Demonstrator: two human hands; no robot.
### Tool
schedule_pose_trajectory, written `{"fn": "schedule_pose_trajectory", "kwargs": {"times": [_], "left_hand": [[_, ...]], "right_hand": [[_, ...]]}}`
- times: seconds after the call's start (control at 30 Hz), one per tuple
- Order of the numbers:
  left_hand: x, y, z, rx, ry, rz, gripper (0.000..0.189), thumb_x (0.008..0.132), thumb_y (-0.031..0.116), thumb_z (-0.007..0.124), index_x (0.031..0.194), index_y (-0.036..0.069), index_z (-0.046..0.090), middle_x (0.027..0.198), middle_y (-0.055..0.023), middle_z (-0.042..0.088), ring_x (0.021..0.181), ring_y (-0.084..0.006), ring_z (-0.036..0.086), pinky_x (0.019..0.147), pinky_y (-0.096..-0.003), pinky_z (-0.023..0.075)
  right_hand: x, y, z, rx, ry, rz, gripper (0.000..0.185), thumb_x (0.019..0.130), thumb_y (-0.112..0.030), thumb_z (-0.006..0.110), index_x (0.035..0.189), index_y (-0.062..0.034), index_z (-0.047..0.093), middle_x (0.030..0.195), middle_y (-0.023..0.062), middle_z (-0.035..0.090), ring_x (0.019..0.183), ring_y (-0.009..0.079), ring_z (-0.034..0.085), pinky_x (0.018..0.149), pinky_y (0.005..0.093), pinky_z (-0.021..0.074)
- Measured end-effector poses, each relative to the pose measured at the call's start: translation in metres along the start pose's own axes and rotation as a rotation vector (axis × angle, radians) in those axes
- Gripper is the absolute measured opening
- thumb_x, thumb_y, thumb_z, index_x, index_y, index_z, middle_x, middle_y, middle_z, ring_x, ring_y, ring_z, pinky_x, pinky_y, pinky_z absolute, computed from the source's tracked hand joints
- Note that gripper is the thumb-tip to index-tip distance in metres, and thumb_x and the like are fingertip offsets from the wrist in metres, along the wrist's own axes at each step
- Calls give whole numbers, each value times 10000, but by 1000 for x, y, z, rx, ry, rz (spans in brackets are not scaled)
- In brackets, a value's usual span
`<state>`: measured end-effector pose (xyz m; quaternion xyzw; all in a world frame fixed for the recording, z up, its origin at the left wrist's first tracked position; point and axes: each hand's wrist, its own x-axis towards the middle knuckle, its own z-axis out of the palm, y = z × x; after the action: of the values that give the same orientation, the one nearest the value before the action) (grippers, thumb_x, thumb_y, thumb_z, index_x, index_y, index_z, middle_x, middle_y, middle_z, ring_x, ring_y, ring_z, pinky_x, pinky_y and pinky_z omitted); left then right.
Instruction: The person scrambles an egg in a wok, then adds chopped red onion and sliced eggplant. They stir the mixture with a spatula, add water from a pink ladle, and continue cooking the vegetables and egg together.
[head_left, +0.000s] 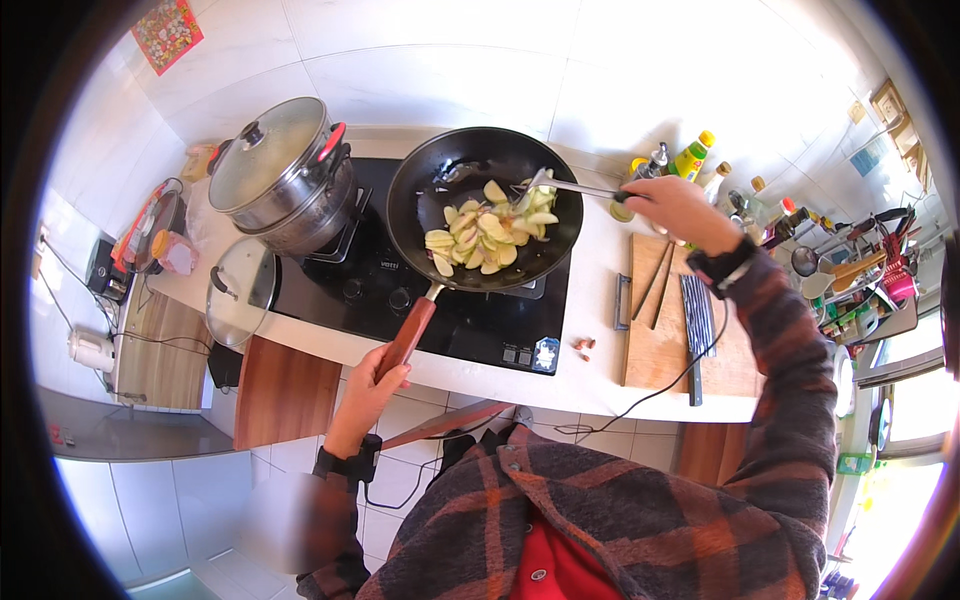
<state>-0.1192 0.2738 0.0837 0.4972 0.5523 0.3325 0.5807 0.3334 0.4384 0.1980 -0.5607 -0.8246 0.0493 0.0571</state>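
A black wok (420, 180) sits over the right side of the gas cooktop (360, 300). My left hand (367, 394) is closed around its reddish wooden handle (409, 334). Inside lie pale green vegetable slices (480, 236), some heaped at the wok's right side. My right hand (686, 210) grips the black handle of a metal spatula (581, 186), reaching in from the right. The spatula's blade is among the slices near the wok's right wall, partly hidden by them.
A lidded steamer pot (292, 187) stands on the left burner, with a glass lid (240, 292) beside it. To the right, a wooden cutting board (652, 360) bears chopsticks (652, 285) and a cleaver (697, 330). Bottles (691, 156) line the back. A cable (660, 390) hangs from my right wrist.
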Motion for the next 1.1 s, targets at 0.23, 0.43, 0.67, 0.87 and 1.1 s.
{"fn": "schedule_pose_trajectory", "kwargs": {"times": [0.23,0.43,0.67,0.87,1.1], "left_hand": [[0,2,0,-14,0,-2,411,954,141,567,1314,-40,488,1100,-101,634,966,-141,633,820,-268,539],[1,0,0,-55,27,-26,448,923,176,642,1290,-47,515,1050,-68,617,863,-117,611,781,-254,514],[1,0,-4,-61,-3,-14,450,923,183,647,1286,-52,521,1033,-67,624,861,-106,607,777,-241,499],[4,-2,-8,-106,-53,-5,453,931,189,639,1291,-56,515,1018,-56,629,872,-103,603,784,-239,493],[9,-4,-14,-79,-104,-19,475,923,194,647,1301,-55,503,1009,-53,624,867,-108,599,790,-245,488]], "right_hand": [[-47,-13,-68,-23,-225,70,325,911,-338,544,1048,-87,699,920,130,697,869,318,658,746,430,505],[3,-42,21,39,-121,84,334,933,-341,519,1109,-101,671,931,146,691,892,353,650,766,444,501],[33,-44,32,321,-5,294,375,941,-355,487,1124,-71,649,933,173,685,906,368,644,813,455,488],[78,-95,61,617,-156,252,289,950,-266,468,1031,-34,619,675,101,611,615,223,654,465,346,491],[10,-95,21,-226,-129,-130,291,961,-309,531,1223,-209,605,811,80,624,769,278,652,629,390,506]]}}
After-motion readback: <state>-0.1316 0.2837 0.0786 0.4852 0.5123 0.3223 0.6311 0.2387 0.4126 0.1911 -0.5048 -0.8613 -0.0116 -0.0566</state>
